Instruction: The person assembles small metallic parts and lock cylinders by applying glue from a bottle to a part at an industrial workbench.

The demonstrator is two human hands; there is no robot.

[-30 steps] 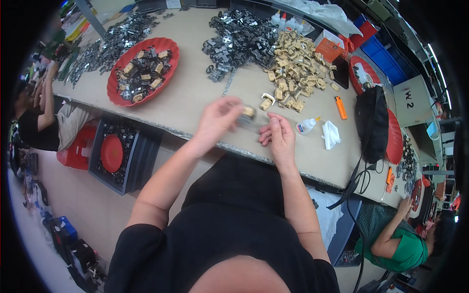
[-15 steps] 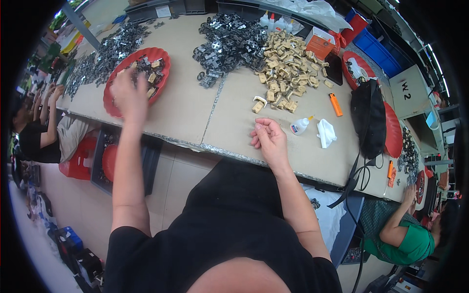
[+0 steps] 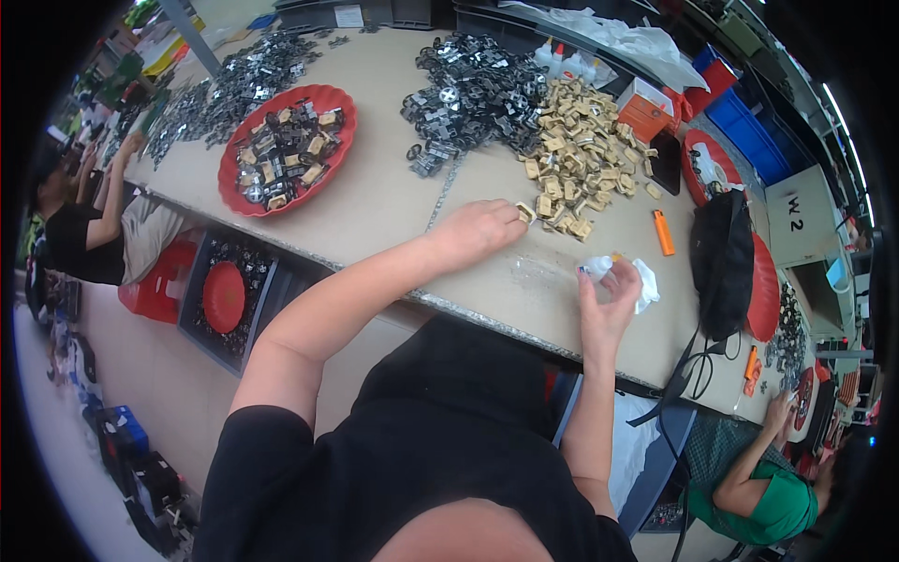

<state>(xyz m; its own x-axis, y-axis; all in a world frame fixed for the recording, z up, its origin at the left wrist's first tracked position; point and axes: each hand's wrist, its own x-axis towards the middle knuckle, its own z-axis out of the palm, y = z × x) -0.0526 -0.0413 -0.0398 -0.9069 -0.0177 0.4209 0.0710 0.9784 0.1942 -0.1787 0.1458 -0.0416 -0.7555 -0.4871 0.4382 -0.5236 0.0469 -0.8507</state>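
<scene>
At a crowded workshop table (image 3: 393, 201), my left hand (image 3: 478, 232) pinches one tan piece (image 3: 527, 212) at the edge of the tan pile (image 3: 581, 169); my right hand (image 3: 607, 300) closes on a small white bottle (image 3: 599, 269) beside a crumpled tissue (image 3: 646, 284). A careless nudge could scatter the pile. An orange lighter (image 3: 663, 232) lies nearby, a red tray (image 3: 286, 150) well left.

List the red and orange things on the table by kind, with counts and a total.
Red trays: 2, one with parts by the table's left end, one by the black phone.
Orange lighters: 1.
Orange boxes: 1.
Total: 4.
The left hand picks at the tan pile; the right hand holds a small bottle.
</scene>
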